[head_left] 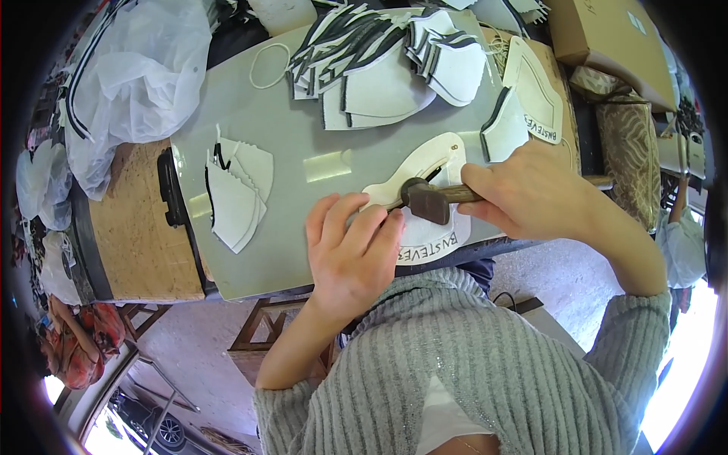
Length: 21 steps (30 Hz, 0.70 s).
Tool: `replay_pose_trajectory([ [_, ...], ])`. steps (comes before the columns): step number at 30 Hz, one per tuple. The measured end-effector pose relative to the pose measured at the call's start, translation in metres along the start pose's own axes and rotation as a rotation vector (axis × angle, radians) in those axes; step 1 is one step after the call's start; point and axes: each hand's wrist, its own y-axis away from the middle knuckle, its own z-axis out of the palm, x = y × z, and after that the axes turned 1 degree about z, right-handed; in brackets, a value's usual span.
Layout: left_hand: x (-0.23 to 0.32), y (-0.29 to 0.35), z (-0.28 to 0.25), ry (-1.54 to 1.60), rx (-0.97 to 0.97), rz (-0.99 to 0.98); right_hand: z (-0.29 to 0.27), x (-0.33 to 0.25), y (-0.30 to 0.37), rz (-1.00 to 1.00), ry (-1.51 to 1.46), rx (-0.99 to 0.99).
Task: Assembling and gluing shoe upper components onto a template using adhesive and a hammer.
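My right hand is closed around the wooden handle of a hammer. The hammer's dark metal head is over a cream shaped template board with hand lettering on its edge. On that board lies a white fabric piece with a dark strip, partly covered by the hammer and my fingers. My left hand rests at the board's left side, its fingers bent and apart, fingertips down beside the hammer head. Whether they touch the fabric or only the board, I cannot tell.
A pile of white dark-edged fabric pieces covers the table's far side. A smaller stack sits left. A second template with a loose piece lies at right. Plastic bags stand far left, a cardboard box far right.
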Motion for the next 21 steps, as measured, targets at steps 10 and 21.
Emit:
replay_pose_trajectory([
  [10, 0.000, 0.001, 0.000, 0.011, 0.026, -0.001, -0.009, -0.006, -0.002, 0.026, -0.134, 0.051],
  [21, 0.001, 0.010, -0.003, 0.017, 0.052, -0.006, -0.003, 0.004, -0.008, -0.082, -0.051, -0.093],
])
